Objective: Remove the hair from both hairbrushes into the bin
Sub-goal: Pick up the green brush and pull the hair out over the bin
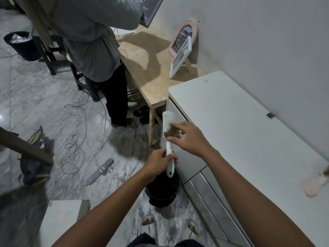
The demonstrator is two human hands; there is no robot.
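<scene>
The left hand [159, 162] gripped the mint hairbrush [168, 139] by its handle, upright above the black bin [162, 189] on the floor. The right hand [189, 137] pinched a brown hair clump [170, 133] at the bristles. Just right of the fingers ran the white bench [240, 122] edge; open floor lay left. A pink hairbrush [313, 186] lay well right, near the bench edge.

A black bin [162, 189], cables [76, 148] and a power strip [100, 171] are carried by the marble floor [44, 104], while a blurred pink brush [312, 186] lies on the white tabletop [249, 131].
</scene>
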